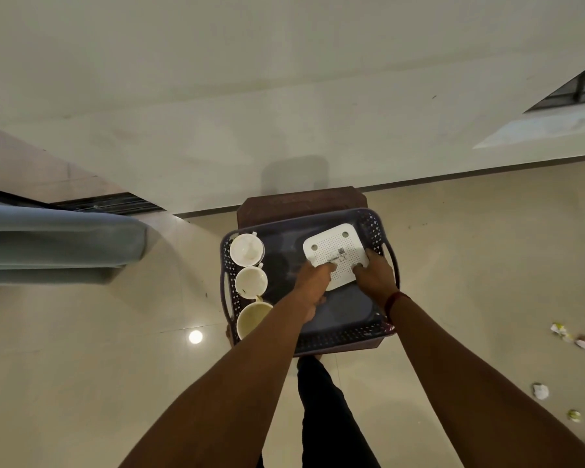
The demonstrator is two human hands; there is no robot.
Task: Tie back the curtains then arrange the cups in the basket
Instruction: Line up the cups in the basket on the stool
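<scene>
A purple perforated basket (338, 341) sits on a small brown stool (301, 201). Three white cups stand in a column along its left side: the far cup (246, 248), the middle cup (250, 280) and the near cup (250, 319), partly hidden by my left forearm. Inside the basket on the right, both hands hold a white square perforated device (333, 248) with its underside up. My left hand (313, 282) grips its near left edge and my right hand (374, 276) grips its near right edge. The grey-blue curtain (58, 243) hangs at the left.
The stool stands against a pale wall on a glossy tiled floor. Crumpled paper scraps (574, 339) lie on the floor at the right. A window ledge (537, 125) is at the upper right. My dark trouser leg (328, 417) is below the basket.
</scene>
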